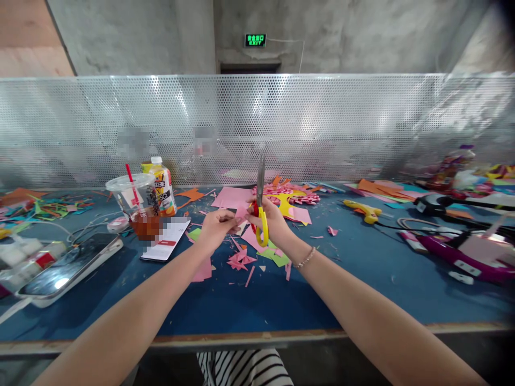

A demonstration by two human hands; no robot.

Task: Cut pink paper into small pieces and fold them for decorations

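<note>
At the middle of the blue table (362, 279), the person's right hand (271, 219) is closed around the yellow handles of a pair of scissors (260, 206), whose blades stand upright, tips toward 12 o'clock. The left hand (217, 228) sits just beside it at 9 o'clock, its fingers pinched on a small pink paper piece (240, 216) that meets the scissors near the handles. Below the hands, at 6 o'clock, pink scraps (240, 260) and green scraps (273, 256) lie on the table. At 10 o'clock from the hands stand a plastic cup (137, 206) with a red straw and a juice bottle (163, 187), with a phone (68, 268) farther out at 8 o'clock. A yellow glue gun (362, 210) lies at 3 o'clock, well apart from the hands. A perforated metal screen (322, 123) runs along the table's far edge.
</note>
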